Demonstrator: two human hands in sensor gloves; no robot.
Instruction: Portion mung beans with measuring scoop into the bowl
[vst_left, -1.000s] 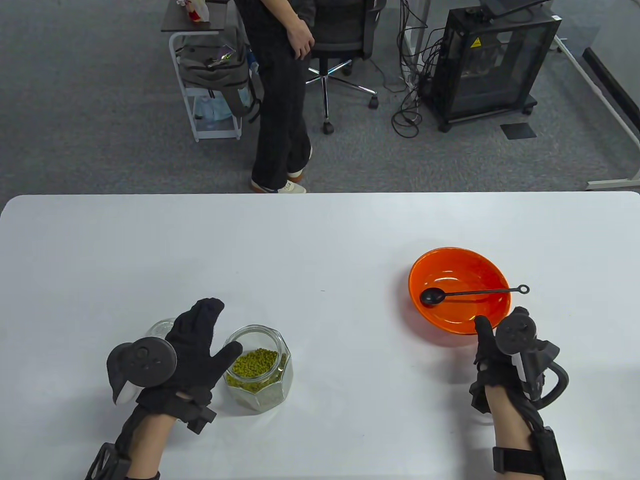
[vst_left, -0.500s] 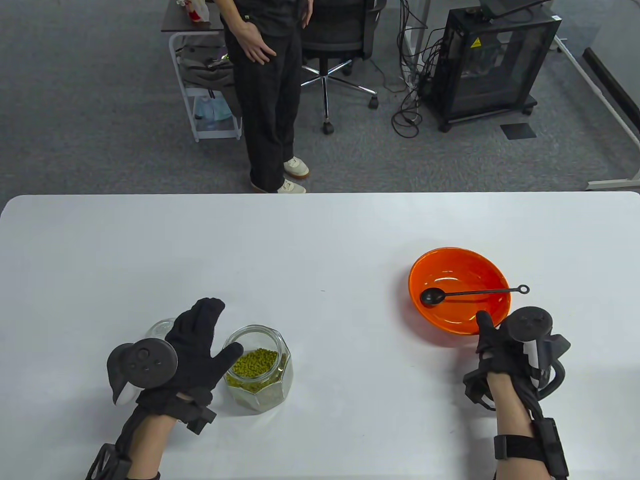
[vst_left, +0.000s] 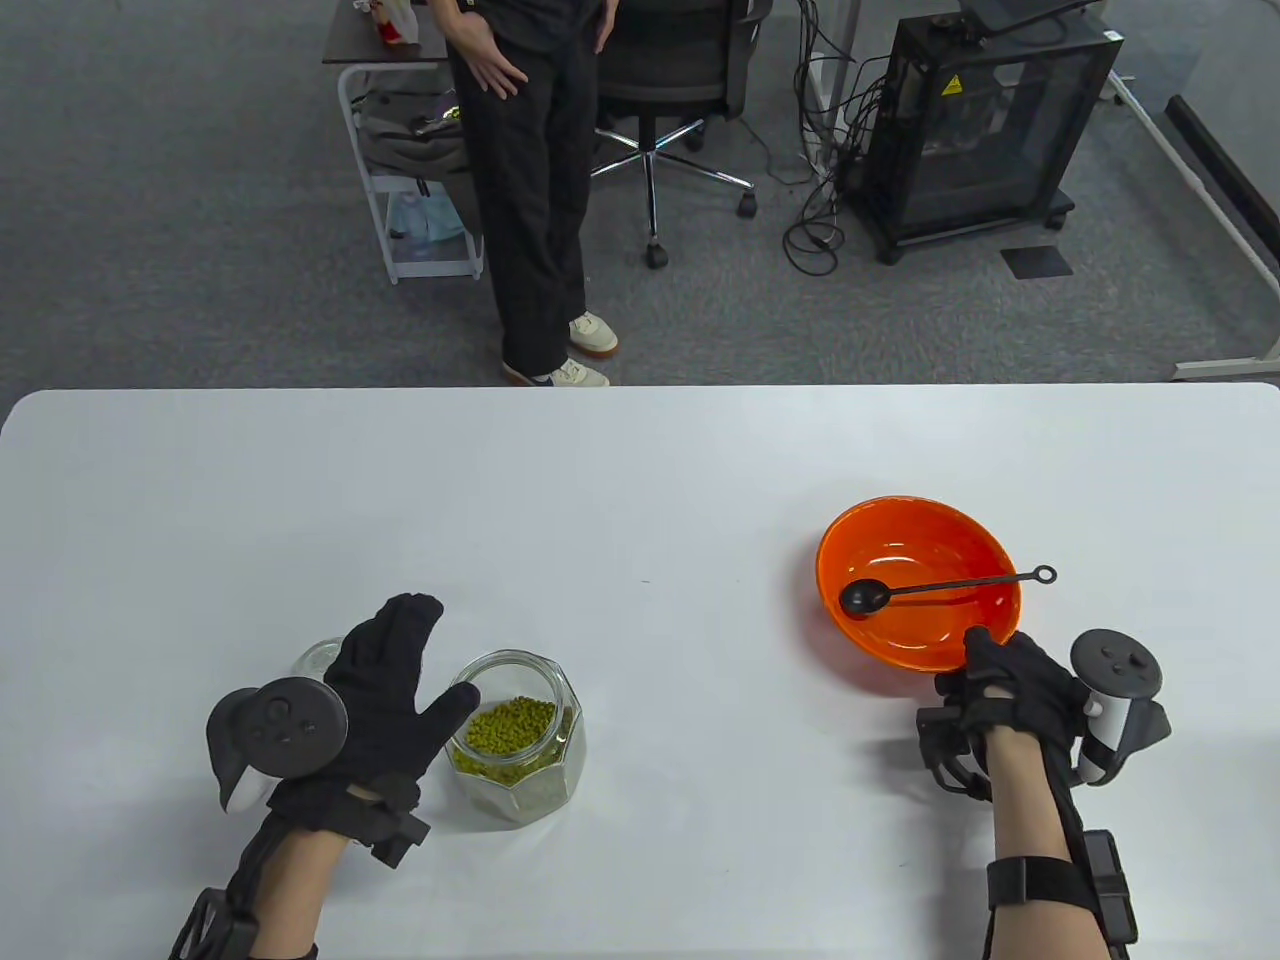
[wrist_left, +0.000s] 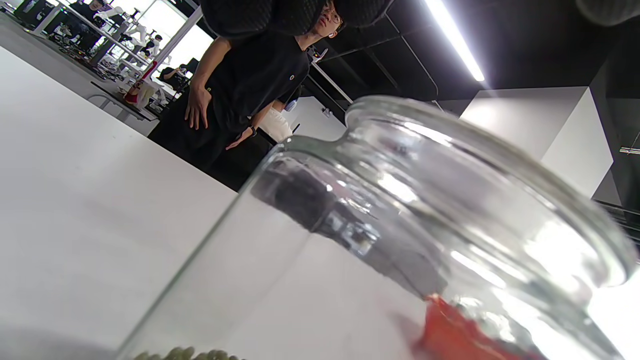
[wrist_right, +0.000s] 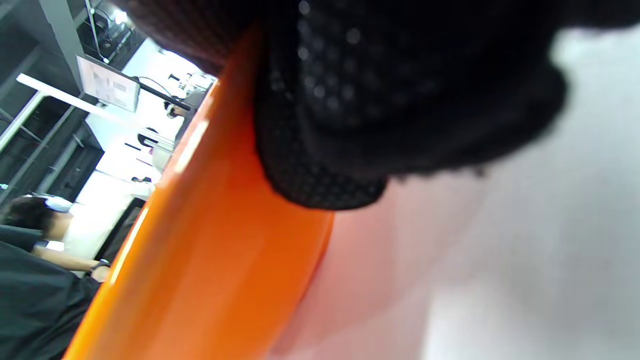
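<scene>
The right hand (vst_left: 1010, 690) is curling its fingers (wrist_right: 320, 165) against the near rim of the orange bowl (vst_left: 930, 630), near the table's right edge; a push could be tipping out the one black scoop (vst_left: 940, 588) lying across it. The left hand (vst_left: 385, 690) is resting open beside the one jar of mung beans (vst_left: 515, 735), holding nothing, near the front edge, with one glass lid (vst_left: 318, 658) behind it.

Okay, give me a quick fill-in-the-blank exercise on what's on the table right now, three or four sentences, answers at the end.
1. The black measuring scoop lies with its head inside the ____ plastic bowl.
2. The clear glass jar holds green ____.
3. The right hand touches the bowl's ____ rim.
4. The left hand rests beside the jar with its fingers ____.

Answers: orange; mung beans; near; straight
</scene>
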